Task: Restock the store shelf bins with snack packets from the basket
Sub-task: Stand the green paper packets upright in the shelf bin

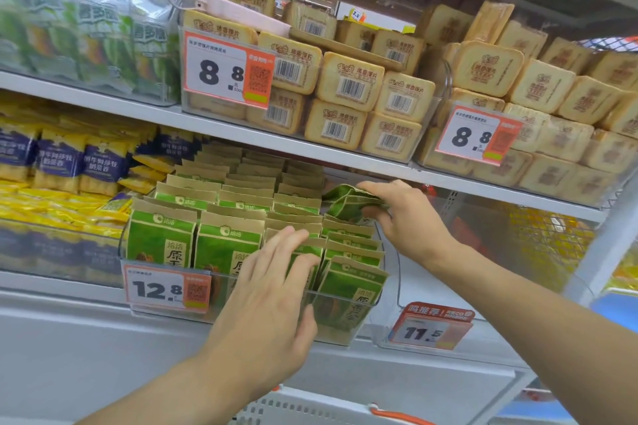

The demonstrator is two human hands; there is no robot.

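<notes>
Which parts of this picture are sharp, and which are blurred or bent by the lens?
Head view: the 8.8 price tag and the biscuit packs beside it are sharp; the left edge, with the pale green bags, is smeared; the left hand shows slight motion blur; the shelf edge slants from the wide lens; light is even, without hard shadows.

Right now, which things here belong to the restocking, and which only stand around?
Job: green packet gripped by the right hand; green-packet bin; left hand on its rows; basket.
Around: toast packs; blue-yellow packets; 11.5 bin.
</notes>
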